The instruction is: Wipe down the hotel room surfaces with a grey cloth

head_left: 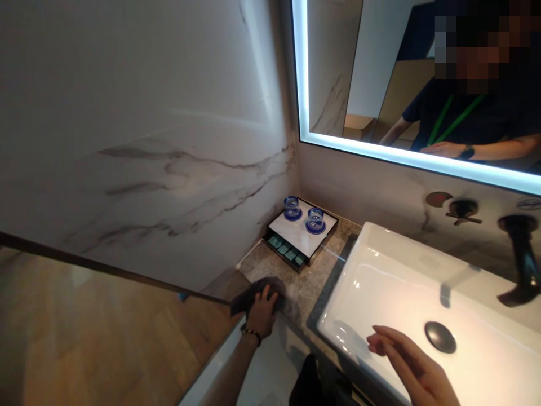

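My left hand [262, 312] presses down on a dark grey cloth [249, 296], its fingers bent over it. The cloth lies on the front left corner of the stone counter [298, 281], and part of it hangs at the edge. Above the white basin [359, 242] my right hand [412, 361] is held in the air. It holds nothing; its fingers are stretched and loosely bent, a gap showing by the thumb. Behind the cloth stands a shallow tray box [291, 232] with two glasses on blue coasters, and small green packets [284, 249] fill its front slot.
A marbled wall [190, 169] bounds the counter on the left. The dark spout [524, 265] and a cross-shaped tap handle [464, 211] stick out over the basin. Above them hangs a lit mirror [380, 113] reflecting a person. A wooden floor [105, 332] shows at lower left.
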`<control>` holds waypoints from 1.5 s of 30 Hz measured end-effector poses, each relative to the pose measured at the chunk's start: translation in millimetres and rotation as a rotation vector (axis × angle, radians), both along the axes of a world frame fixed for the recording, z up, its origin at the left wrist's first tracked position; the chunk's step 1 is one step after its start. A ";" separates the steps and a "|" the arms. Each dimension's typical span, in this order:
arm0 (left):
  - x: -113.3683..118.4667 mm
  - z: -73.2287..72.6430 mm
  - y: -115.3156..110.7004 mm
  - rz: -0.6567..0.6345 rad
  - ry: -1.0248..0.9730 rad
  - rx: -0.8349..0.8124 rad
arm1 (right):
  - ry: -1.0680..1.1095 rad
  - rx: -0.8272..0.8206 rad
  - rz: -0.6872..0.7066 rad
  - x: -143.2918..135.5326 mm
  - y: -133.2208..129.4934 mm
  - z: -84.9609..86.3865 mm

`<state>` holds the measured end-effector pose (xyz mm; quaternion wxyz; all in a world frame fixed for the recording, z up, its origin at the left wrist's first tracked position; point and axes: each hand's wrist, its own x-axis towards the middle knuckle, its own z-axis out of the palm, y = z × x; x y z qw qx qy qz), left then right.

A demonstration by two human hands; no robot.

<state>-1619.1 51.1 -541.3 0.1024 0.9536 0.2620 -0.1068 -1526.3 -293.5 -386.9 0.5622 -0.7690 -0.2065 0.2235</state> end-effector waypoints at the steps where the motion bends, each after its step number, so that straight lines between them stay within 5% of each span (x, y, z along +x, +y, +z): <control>1: -11.4 -2.4 17.0 0.092 -0.012 0.013 | -0.010 -0.015 0.041 4.0 1.0 -3.6; 3: -26.0 2.2 49.8 0.259 -0.047 -0.002 | -0.042 -0.049 0.093 10.2 6.4 -9.2; 6: -16.9 38.7 81.2 0.345 -0.214 -0.025 | -0.129 -0.127 0.169 14.8 31.1 -16.4; 10: 55.7 109.2 66.7 0.007 -0.415 0.099 | -0.304 -0.311 0.188 23.3 107.0 -25.9; 12: 101.8 127.6 44.1 -0.262 -0.401 0.099 | -0.414 -0.538 0.234 33.5 155.6 -30.0; 15: 154.9 124.6 23.3 -0.645 -0.290 0.067 | -0.529 -0.869 0.264 53.9 219.2 -37.1; 18: 175.0 106.9 42.5 -0.827 -0.232 0.050 | -0.538 -0.985 0.198 72.9 256.3 -46.1; 21: 171.1 99.3 95.9 -0.713 -0.202 0.092 | -0.563 -1.033 0.114 86.0 272.7 -53.3; 25: 162.2 110.5 163.0 -0.431 -0.156 0.169 | -0.644 -1.061 0.000 94.5 294.5 -59.0; 30: 167.0 123.6 188.8 -0.266 -0.213 0.274 | -0.809 -1.103 0.021 91.3 325.7 -81.4; 35: 175.5 112.5 185.9 -0.333 -0.166 0.232 | -0.938 -1.176 -0.023 89.0 328.0 -112.8; 39: 157.1 107.7 168.2 -0.427 -0.103 0.133 | -1.031 -1.164 -0.049 87.6 307.7 -120.2; 42: 131.0 116.8 162.1 -0.464 -0.038 0.024 | -1.101 -1.137 -0.062 75.4 284.8 -122.1; 45: 104.7 144.6 175.8 -0.443 0.001 -0.090 | -1.149 -1.121 -0.092 54.8 267.7 -124.4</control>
